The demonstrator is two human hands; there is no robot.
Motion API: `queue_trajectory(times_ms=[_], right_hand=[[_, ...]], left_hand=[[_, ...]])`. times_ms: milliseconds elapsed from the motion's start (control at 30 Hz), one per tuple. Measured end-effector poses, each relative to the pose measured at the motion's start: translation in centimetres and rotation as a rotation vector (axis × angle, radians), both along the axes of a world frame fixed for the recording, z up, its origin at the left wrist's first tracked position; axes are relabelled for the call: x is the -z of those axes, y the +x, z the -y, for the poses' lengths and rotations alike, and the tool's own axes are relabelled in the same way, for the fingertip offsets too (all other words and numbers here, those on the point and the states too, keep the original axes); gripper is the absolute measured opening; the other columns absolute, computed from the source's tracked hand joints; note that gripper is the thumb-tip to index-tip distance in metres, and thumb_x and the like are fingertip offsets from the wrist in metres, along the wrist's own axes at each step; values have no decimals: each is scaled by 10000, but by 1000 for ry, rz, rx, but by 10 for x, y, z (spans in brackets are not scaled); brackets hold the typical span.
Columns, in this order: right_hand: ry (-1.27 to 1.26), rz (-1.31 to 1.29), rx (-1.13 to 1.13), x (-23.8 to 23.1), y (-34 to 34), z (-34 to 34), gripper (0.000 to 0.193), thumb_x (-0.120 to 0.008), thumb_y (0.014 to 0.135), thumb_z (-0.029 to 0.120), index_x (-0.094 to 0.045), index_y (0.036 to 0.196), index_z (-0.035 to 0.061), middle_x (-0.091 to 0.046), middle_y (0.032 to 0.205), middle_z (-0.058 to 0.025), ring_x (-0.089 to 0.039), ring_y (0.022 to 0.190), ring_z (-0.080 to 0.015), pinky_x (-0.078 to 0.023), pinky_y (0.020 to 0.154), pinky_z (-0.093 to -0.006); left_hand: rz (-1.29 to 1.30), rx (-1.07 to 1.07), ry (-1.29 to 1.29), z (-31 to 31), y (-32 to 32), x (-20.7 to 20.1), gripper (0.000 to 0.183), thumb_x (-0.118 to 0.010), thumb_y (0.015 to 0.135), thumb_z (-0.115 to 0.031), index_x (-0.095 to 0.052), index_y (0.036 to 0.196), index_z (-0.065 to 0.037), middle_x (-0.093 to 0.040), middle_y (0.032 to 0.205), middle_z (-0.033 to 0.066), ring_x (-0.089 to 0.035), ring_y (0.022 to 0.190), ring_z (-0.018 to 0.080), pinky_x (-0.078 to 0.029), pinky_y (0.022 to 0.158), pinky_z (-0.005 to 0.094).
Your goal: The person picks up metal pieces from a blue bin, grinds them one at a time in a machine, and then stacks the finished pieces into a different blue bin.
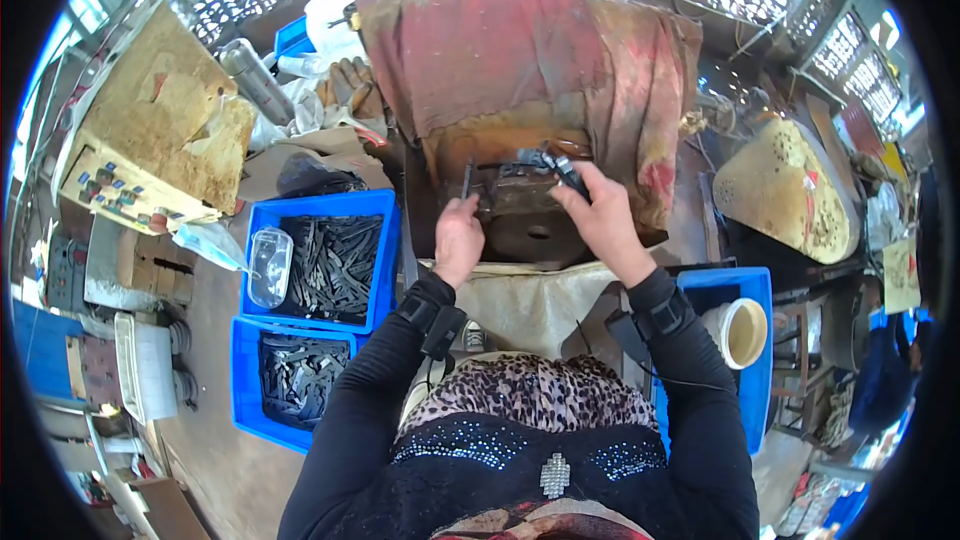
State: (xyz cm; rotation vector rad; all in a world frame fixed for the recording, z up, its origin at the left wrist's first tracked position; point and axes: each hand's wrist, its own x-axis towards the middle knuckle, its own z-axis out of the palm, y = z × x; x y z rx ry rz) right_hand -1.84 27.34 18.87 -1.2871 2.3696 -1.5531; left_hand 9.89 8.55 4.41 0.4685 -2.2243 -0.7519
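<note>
In front of me is a machine under a stained red cloth [480, 60], with a dark metal bed at its open front. My left hand [460, 240] is closed, pinching a thin dark metal strip [469, 178] that points away from me, at the left of the bed. My right hand [600, 215] is wrapped round a black-handled tool [568, 172] with a shiny metal part, held over the bed's right side; its exact kind I cannot make out. Between the hands lies a dark block [520, 190], behind a round plate [537, 232] with a hole.
Two blue bins [390, 240] at my left hold many dark metal strips [335, 265]; a clear plastic case [270, 268] rests on the far one. At my right stands a blue bin [762, 340] with a cream bucket [745, 333]. A worn control box [150, 120] stands far left.
</note>
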Motion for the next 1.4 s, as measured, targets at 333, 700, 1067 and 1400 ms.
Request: queue_trajectory(times_ms=[333,700,1067,1400], right_hand=[[118,-261,-232,43,55,-72,248,-706,816,111,-633,1046,54,-655,850,-129,-643,732,-330,-509,621,-374],[225,-244,-297,72,82,-107,234,-701,819,129,-637,1040,89,-609,771,-87,-623,655,-243,-485,570,-347],[-4,821,-130,65,41,-99,204,-584,934,105,-592,1113,8,-621,800,-47,-565,679,-138,-454,609,-283],[-643,1546,196,78,0,-36,161,-548,978,161,-556,1064,24,-616,911,-94,-629,884,-247,-522,814,-372]], left_hand=[[102,63,-22,18,-14,7,374,-535,760,93,-655,1104,13,-600,822,181,-642,756,320,-523,667,392],[304,336,-381,20,-34,9,155,-574,786,-32,-678,896,0,-638,831,224,-634,805,388,-509,720,470],[526,395,-471,43,-48,55,143,-578,795,-113,-685,725,-48,-650,758,233,-650,760,406,-520,709,480],[246,242,-324,-28,-24,-58,149,-561,810,-150,-657,748,-55,-632,737,175,-622,716,385,-519,667,474]])
